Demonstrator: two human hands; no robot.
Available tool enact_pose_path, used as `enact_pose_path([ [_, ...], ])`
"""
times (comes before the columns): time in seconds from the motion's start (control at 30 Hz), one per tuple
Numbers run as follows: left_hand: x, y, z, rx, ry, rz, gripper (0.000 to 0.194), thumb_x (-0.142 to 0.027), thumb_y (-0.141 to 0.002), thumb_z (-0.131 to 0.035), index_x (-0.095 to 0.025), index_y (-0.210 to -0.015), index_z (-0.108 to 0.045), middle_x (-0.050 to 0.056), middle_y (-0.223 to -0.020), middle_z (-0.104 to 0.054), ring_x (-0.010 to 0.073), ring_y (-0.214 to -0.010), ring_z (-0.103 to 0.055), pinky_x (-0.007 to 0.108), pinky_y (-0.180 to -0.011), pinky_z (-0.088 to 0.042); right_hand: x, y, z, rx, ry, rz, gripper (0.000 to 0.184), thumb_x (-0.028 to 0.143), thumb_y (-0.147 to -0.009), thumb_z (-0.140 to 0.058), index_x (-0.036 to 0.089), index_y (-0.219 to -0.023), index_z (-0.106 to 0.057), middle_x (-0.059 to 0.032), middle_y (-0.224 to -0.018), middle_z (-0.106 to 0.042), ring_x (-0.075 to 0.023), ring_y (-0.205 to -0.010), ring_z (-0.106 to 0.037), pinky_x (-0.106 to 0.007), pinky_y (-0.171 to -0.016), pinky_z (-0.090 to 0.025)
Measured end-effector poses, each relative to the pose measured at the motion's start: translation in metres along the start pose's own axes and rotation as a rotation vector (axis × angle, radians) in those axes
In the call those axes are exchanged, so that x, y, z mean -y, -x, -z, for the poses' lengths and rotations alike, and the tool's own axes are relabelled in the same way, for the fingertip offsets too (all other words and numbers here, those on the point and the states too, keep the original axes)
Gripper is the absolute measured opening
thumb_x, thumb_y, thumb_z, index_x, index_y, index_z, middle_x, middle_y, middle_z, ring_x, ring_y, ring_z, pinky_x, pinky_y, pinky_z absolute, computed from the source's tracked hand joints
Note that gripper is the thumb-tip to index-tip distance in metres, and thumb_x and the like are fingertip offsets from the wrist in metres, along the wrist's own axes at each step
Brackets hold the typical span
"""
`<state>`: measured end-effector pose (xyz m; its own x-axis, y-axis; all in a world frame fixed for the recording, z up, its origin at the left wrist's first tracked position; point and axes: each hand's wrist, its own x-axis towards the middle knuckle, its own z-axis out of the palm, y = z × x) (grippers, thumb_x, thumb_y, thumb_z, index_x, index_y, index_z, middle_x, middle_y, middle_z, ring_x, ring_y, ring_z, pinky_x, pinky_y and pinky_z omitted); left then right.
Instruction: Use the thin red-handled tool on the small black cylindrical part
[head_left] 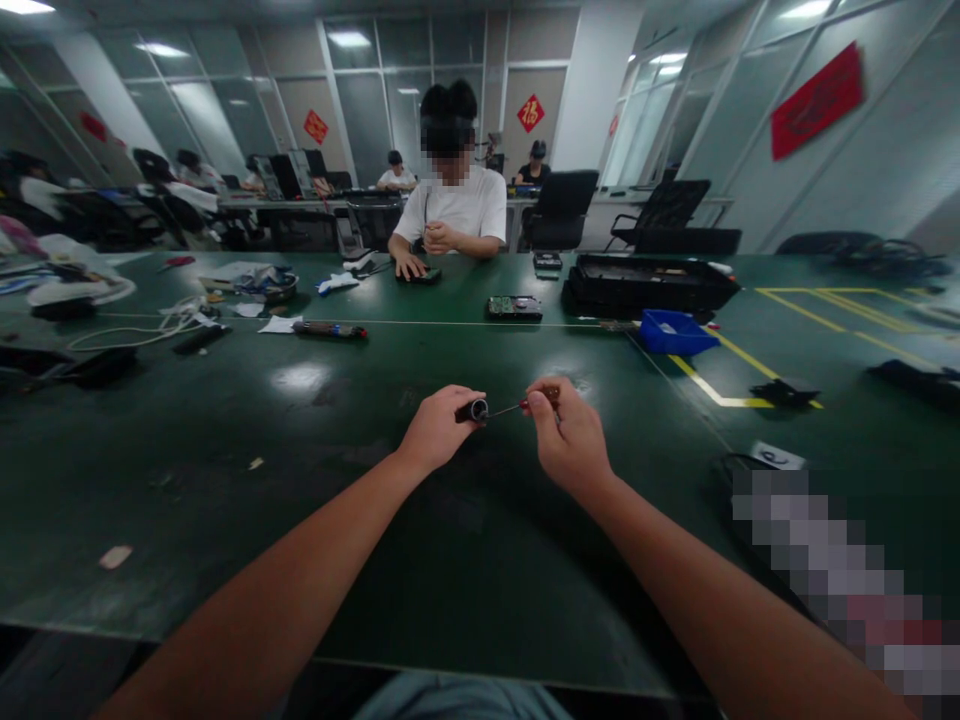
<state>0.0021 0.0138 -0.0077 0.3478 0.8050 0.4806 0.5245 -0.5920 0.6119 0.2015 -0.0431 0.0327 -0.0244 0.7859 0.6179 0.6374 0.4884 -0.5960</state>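
Note:
Above the green tabletop, my left hand (442, 425) is wrapped round a short black cylinder (471, 411) whose round, silver-rimmed end faces right. My right hand (570, 435) grips a screwdriver (553, 394) by its brownish handle. From the handle a thin metal shaft runs left, and its tip meets the rim or mouth of the cylinder; whether it goes inside I cannot tell. Most of the cylinder is hidden by my left fingers.
Across the green table (375, 560) sits a person in white (480, 205), one hand on a dark device (420, 277). Beyond my hands lie a circuit-board device (514, 307), a long black case (649, 287), a blue bin (675, 332) and a dark tube-shaped tool (330, 330). Cables (176, 322) lie left.

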Motion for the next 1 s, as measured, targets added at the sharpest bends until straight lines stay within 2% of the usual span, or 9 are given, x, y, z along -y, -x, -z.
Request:
enact_pose_path([
  [0.23, 0.002, 0.001, -0.002, -0.004, 0.030, 0.023, 0.040, -0.013, -0.077, -0.078, -0.022, -0.116, -0.072, 0.005, -0.113, -0.070, 0.0198, -0.101, -0.067, 0.037, -0.094, -0.055, 0.000, -0.003, 0.004, -0.038, 0.061, -0.039, 0.018, 0.033, -0.100, -0.044, 0.021, -0.096, -0.056, -0.0035, -0.080, -0.067, -0.0176, -0.073, -0.064, -0.031, -0.069, -0.044],
  [0.33, 0.002, 0.001, -0.001, -0.014, 0.021, 0.040, 0.042, -0.012, -0.077, -0.078, -0.022, -0.117, -0.071, 0.005, -0.114, -0.070, 0.0199, -0.102, -0.067, 0.037, -0.093, -0.055, 0.000, -0.006, 0.005, -0.062, 0.137, -0.060, 0.020, 0.038, -0.098, -0.050, 0.020, -0.091, -0.056, -0.0031, -0.077, -0.064, -0.0175, -0.069, -0.060, -0.031, -0.066, -0.042],
  [0.47, 0.003, 0.001, -0.002, -0.032, 0.007, 0.044, 0.041, -0.013, -0.077, -0.079, -0.021, -0.117, -0.071, 0.005, -0.114, -0.070, 0.0201, -0.103, -0.067, 0.037, -0.094, -0.055, -0.008, -0.010, 0.003, -0.008, 0.212, -0.058, 0.019, 0.035, -0.097, -0.050, 0.019, -0.089, -0.056, -0.0052, -0.080, -0.063, -0.0183, -0.071, -0.059, -0.031, -0.067, -0.042],
  [0.53, 0.003, 0.000, -0.002, -0.040, -0.001, 0.048, 0.042, -0.014, -0.075, -0.080, -0.021, -0.116, -0.072, 0.005, -0.113, -0.071, 0.0204, -0.104, -0.067, 0.038, -0.096, -0.055, -0.014, -0.010, 0.000, 0.073, 0.236, -0.055, 0.015, 0.026, -0.097, -0.046, 0.018, -0.097, -0.059, -0.0074, -0.086, -0.066, -0.0195, -0.077, -0.061, -0.032, -0.071, -0.043],
  [0.63, 0.004, 0.000, -0.003, -0.059, -0.006, 0.057, 0.042, -0.013, -0.075, -0.080, -0.021, -0.115, -0.072, 0.005, -0.114, -0.071, 0.0206, -0.104, -0.067, 0.039, -0.097, -0.054, -0.020, -0.010, -0.008, 0.260, 0.318, -0.091, 0.023, 0.016, -0.093, -0.043, 0.019, -0.104, -0.063, -0.0078, -0.094, -0.070, -0.0208, -0.084, -0.064, -0.033, -0.075, -0.044],
  [0.7, 0.005, 0.000, -0.003, -0.069, -0.004, 0.066, 0.041, -0.013, -0.075, -0.079, -0.021, -0.115, -0.072, 0.005, -0.114, -0.070, 0.0205, -0.105, -0.067, 0.038, -0.097, -0.054, -0.020, -0.008, -0.014, 0.374, 0.392, -0.123, 0.023, 0.020, -0.093, -0.046, 0.021, -0.102, -0.067, -0.0068, -0.094, -0.072, -0.0214, -0.084, -0.065, -0.033, -0.074, -0.045],
  [0.8, 0.005, 0.000, -0.003, -0.070, -0.007, 0.074, 0.041, -0.013, -0.076, -0.078, -0.021, -0.116, -0.071, 0.005, -0.115, -0.070, 0.0206, -0.106, -0.066, 0.038, -0.099, -0.054, -0.019, -0.008, -0.024, 0.529, 0.464, -0.124, 0.030, 0.045, -0.094, -0.052, 0.024, -0.106, -0.071, -0.0072, -0.097, -0.072, -0.0229, -0.085, -0.066, -0.033, -0.070, -0.045],
  [0.87, 0.005, 0.000, -0.002, -0.072, -0.016, 0.079, 0.041, -0.013, -0.076, -0.078, -0.021, -0.116, -0.071, 0.005, -0.115, -0.070, 0.0209, -0.107, -0.066, 0.038, -0.100, -0.053, -0.018, -0.009, -0.028, 0.620, 0.482, -0.102, 0.037, 0.054, -0.089, -0.057, 0.027, -0.110, -0.072, -0.0071, -0.100, -0.072, -0.0238, -0.087, -0.066, -0.032, -0.067, -0.045],
  [1.0, 0.003, 0.000, -0.001, -0.070, -0.013, 0.076, 0.041, -0.013, -0.076, -0.078, -0.022, -0.115, -0.071, 0.005, -0.115, -0.070, 0.0206, -0.106, -0.067, 0.037, -0.097, -0.054, -0.019, -0.011, -0.027, 0.707, 0.460, -0.124, 0.023, 0.045, -0.083, -0.067, 0.028, -0.097, -0.074, -0.0036, -0.092, -0.074, -0.0214, -0.081, -0.067, -0.029, -0.061, -0.042],
])
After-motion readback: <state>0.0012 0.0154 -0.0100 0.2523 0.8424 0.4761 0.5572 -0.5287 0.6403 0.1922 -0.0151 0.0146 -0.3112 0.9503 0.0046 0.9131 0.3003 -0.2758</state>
